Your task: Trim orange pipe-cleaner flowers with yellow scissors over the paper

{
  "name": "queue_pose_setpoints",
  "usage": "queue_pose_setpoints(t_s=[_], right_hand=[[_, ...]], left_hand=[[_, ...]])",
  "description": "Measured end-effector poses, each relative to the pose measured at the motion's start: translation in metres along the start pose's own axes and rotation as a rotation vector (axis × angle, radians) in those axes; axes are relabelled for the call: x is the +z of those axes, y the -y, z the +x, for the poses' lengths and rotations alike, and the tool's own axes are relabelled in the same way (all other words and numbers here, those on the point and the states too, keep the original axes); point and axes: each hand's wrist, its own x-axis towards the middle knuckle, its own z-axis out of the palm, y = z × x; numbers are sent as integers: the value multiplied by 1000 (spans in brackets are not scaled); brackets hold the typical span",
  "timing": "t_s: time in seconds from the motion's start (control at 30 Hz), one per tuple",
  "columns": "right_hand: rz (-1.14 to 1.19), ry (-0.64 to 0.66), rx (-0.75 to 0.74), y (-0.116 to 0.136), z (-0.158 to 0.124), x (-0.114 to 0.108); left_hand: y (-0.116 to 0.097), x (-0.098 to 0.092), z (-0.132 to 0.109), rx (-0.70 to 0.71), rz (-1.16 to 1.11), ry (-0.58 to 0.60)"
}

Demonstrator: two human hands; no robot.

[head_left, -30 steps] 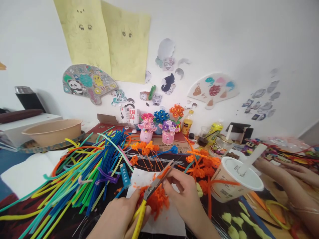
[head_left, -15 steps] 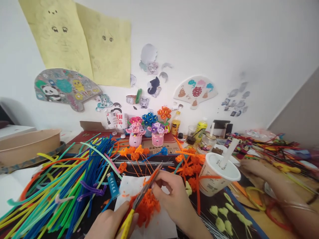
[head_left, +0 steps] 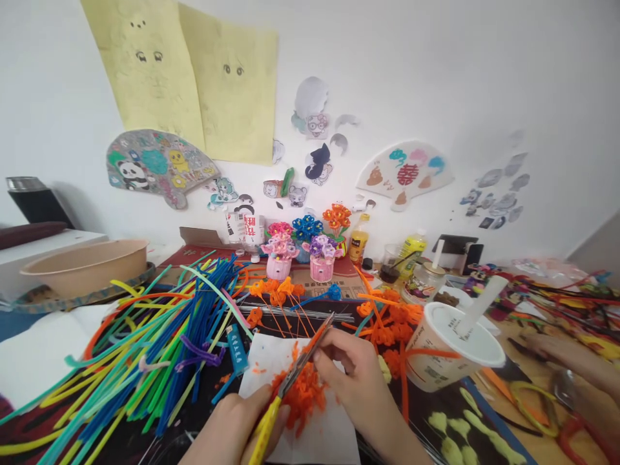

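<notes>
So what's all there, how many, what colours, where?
Scissors: one, yellow-handled, centre
Fuzzy strip: one, orange, at scissors
Clippings: pile, orange, centre
Paper: two, white, centre, left
Pipe cleaners: many, multicoloured, left
Loose flowers: many, mostly orange, centre
Potted flowers: five, mixed, back
Lidded cup: one, white, right
Drink bottles: two, yellow, back
Jar: one, clear, back
Bowl: one, tan, left
Flask: one, black, left
Fans: two, grey, white, wall
Drawings: two, yellow, wall
Stickers: many, mixed, wall
Co-worker's hand: one, right edge
Left hand: one, gripping scissors
Right hand: one, pinching strip
</notes>
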Motion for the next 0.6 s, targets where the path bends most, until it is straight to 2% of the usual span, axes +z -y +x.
queue_pose_setpoints(t_s=[0.1,0.27,0.43,0.6], right_hand=[[22,15,17,0,0,-1],[22,2,33,2,0,-1],[32,-4,45,3,-1,-1],[-8,20,-17,5,-1,-3]], left_hand=[[3,0,1,-15,-2,56],[3,-1,2,-35,-3,80],[4,-1,1,-27,30,65],[6,1,-1,-19,157,66]])
